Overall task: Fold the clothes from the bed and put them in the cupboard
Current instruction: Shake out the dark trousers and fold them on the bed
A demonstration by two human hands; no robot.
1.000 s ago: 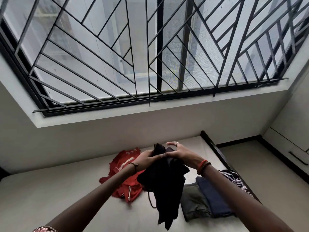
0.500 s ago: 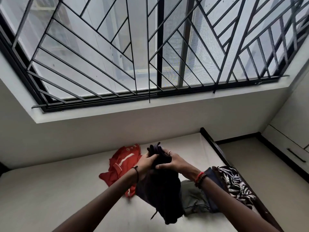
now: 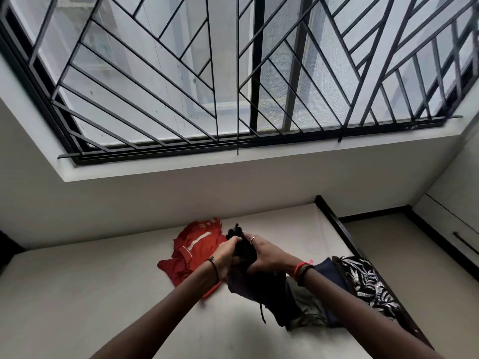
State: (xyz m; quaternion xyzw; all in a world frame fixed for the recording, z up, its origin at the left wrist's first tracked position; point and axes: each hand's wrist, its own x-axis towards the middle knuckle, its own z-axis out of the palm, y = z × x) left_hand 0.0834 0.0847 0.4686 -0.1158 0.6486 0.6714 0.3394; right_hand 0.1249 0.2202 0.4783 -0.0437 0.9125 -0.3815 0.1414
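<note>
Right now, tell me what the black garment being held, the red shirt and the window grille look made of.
Black garment: soft matte cloth, perhaps cotton; it bunches and hangs limp, with a cord dangling.
Red shirt: thin, smooth fabric, maybe polyester; it lies flat and creased.
Window grille: metal, likely painted steel; thin, straight, rigid black bars.

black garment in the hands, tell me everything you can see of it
The black garment is soft dark fabric, bunched at its top where the left hand and right hand grip it side by side. The rest hangs crumpled below them, a thin cord dangling from it, above the bed and in front of folded clothes.
</note>
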